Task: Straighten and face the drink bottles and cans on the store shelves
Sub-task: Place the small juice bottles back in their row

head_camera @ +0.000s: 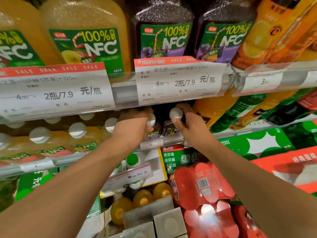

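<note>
Both arms reach under the upper shelf edge with its white sale price tags (178, 81) to the middle shelf. The left hand (135, 122) is curled round a dark purple grape juice bottle with a white cap (152, 127), grasping it near the neck. The right hand (188, 117) grips the neighbouring dark purple bottle (171, 128) just beside it, thumb against its white cap (175, 113). Both bottles stand at the shelf front, green NFC labels facing out. To their left stand yellow apple juice bottles with white caps (77, 134); to their right lean orange juice bottles (211, 109).
</note>
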